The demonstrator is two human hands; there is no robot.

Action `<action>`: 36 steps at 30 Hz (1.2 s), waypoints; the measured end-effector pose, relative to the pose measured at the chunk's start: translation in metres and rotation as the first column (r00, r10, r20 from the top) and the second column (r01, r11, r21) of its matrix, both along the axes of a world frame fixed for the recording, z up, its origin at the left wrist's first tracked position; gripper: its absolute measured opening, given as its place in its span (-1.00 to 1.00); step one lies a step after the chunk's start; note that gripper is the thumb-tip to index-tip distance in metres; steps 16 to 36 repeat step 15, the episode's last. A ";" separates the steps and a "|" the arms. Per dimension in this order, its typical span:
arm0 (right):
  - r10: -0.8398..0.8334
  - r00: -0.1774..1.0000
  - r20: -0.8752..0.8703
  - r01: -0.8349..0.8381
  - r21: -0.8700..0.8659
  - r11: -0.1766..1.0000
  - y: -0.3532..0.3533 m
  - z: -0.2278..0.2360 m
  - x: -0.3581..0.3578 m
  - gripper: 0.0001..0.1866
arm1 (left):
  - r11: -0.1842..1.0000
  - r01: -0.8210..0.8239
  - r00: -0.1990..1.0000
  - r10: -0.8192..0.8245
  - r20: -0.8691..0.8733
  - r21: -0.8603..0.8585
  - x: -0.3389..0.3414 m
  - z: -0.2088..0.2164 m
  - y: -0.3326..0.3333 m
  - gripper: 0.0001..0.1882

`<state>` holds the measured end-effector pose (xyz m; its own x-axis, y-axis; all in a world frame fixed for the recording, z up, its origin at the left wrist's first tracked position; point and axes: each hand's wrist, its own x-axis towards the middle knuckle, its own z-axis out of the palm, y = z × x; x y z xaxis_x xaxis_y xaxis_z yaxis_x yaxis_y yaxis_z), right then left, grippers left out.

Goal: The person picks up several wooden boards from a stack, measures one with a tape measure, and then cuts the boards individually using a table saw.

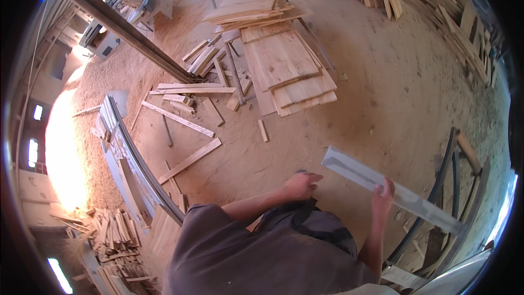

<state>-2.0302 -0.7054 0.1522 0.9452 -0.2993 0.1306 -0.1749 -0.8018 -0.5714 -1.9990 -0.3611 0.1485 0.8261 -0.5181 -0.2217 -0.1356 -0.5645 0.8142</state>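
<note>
My right hand (pixel 383 190) is closed on the edge of a long, flat grey board (pixel 410 199). A darker streak runs along part of its face. The board slants from the middle of the view down to the right, where its lower end overlaps a dark metal frame (pixel 454 169). Close to my body, my left hand (pixel 302 186) is apart from the board, its fingers loosely bent and reaching to the right. A small dark object (pixel 301 171) shows at the back of that hand, too small to make out.
Ahead lies a stack of wide wooden panels (pixel 284 60) on metal bars. Loose wood strips (pixel 185 116) are scattered to its left, near a slanting metal post (pixel 128 30). A long metal-edged bench (pixel 128 155) stands at left. More offcuts (pixel 117 235) and planks (pixel 458 33) are piled along the sides.
</note>
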 end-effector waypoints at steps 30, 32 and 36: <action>0.031 0.974 -0.224 -0.108 -0.339 0.935 0.045 -0.041 0.090 -0.63 | 0.846 -0.533 0.844 0.532 -0.063 0.003 0.037 0.015 0.086 -0.57; 0.031 0.974 -0.224 -0.108 -0.339 0.935 0.045 -0.041 0.090 -0.63 | 0.846 -0.533 0.844 0.532 -0.063 0.003 0.037 0.015 0.086 -0.57; 0.031 0.974 -0.224 -0.108 -0.339 0.935 0.045 -0.041 0.090 -0.63 | 0.846 -0.533 0.844 0.532 -0.063 0.003 0.037 0.015 0.086 -0.57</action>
